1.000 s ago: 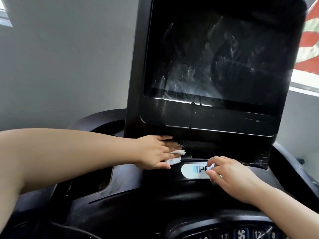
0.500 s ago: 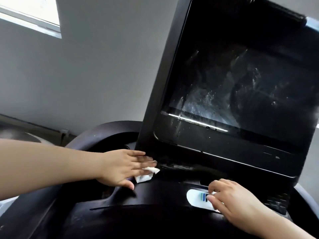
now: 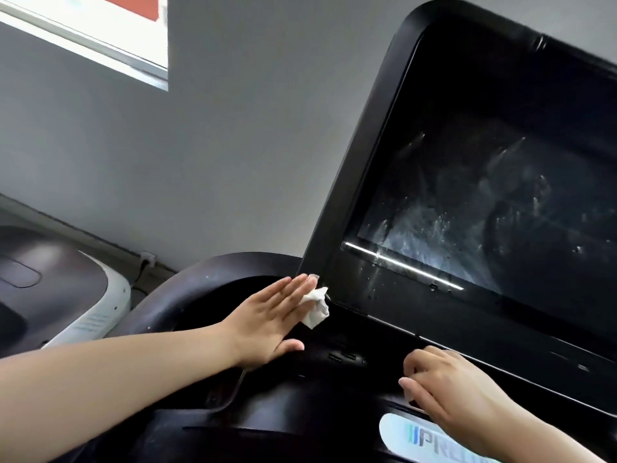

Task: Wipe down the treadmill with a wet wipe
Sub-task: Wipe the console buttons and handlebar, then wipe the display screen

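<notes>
- Wiping is under way at the lower left corner of the large black glossy treadmill console [image 3: 384,305], where its screen frame meets the dashboard
- Dark screen panel [image 3: 467,222] shows droplets and streaks; judged only part cleaned
- Left hand [image 3: 267,324], fingers straight and flat, presses the crumpled white wet wipe [image 3: 315,307] against that corner
- Right hand [image 3: 450,392], fingers curled and seemingly empty, rests on the dashboard edge near the white oval logo plate [image 3: 414,439]
- Next move, as judged: run the wipe up the frame's left edge under steady flat pressure, with no bare fingers on wet glass
</notes>
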`<state>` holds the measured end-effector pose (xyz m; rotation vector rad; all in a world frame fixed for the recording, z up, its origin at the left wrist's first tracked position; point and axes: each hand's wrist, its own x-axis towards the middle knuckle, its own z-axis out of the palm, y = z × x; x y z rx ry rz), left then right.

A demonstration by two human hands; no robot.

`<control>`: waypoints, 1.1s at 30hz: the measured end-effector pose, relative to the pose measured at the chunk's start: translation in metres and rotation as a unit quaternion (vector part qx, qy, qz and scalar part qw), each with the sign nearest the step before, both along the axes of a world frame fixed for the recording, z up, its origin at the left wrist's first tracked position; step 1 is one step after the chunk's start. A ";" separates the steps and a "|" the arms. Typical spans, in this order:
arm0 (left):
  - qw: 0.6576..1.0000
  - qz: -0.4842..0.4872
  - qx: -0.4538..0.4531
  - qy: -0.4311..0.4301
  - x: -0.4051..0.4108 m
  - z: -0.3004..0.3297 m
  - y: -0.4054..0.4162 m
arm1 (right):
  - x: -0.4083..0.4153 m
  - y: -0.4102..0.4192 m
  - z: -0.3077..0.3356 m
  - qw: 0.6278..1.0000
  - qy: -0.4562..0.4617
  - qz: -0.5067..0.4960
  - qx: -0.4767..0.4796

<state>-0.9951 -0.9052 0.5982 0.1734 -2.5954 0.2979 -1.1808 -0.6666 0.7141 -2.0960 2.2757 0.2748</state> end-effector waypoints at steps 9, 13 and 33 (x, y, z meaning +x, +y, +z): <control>0.998 -0.004 0.057 -0.020 -0.027 0.078 -0.018 | -0.009 -0.029 0.006 0.983 0.091 0.075 -0.144; 0.992 0.016 0.123 -0.021 -0.049 0.121 -0.031 | -0.013 -0.057 0.032 0.976 0.084 0.072 -0.189; 0.956 0.005 0.282 0.079 -0.145 0.285 -0.105 | -0.047 -0.219 0.219 0.960 0.079 -0.007 -0.267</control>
